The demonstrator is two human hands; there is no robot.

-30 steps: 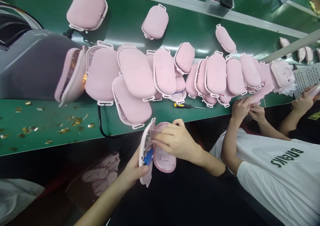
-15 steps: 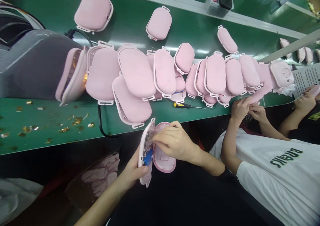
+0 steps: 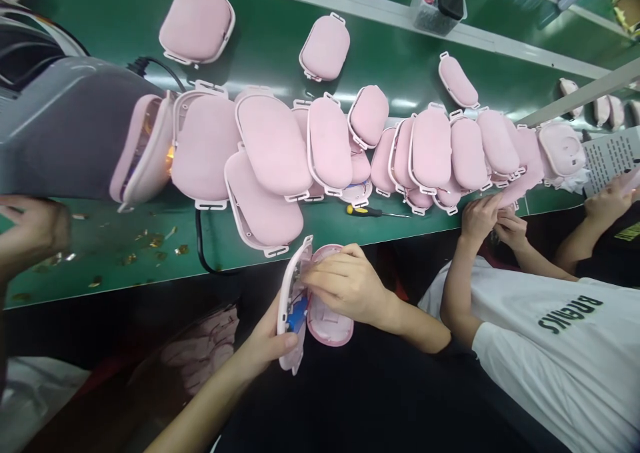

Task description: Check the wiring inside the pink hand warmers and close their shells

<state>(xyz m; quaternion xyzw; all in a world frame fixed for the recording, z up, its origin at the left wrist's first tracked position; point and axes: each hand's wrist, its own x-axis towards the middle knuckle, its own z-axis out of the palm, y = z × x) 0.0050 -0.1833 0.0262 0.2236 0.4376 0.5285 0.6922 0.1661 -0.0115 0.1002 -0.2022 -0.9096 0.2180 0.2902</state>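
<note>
In front of my body I hold an opened pink casing with its two halves apart. My left hand (image 3: 270, 336) grips the white-rimmed half (image 3: 285, 293) on edge, thumb over its lower side. A blue part (image 3: 298, 314) sits inside that half with thin wires near it. My right hand (image 3: 347, 283) reaches between the halves, fingers pinched together against the inner side; what they pinch is hidden. Behind and below those fingers hangs the pink shell half (image 3: 330, 329), its hollow inside facing me.
Many pink casings (image 3: 273, 146) lie piled along the green bench (image 3: 320, 219). A yellow-black screwdriver (image 3: 365, 211) lies at its front edge. At left are a grey machine (image 3: 75, 126), gold scraps (image 3: 155, 241) and another person's hand (image 3: 35, 233). A co-worker's hands (image 3: 483, 221) work at right.
Another person's hand has come in at the left edge over the gold scraps. The casings in the back row have shifted slightly right. My hands have barely moved.
</note>
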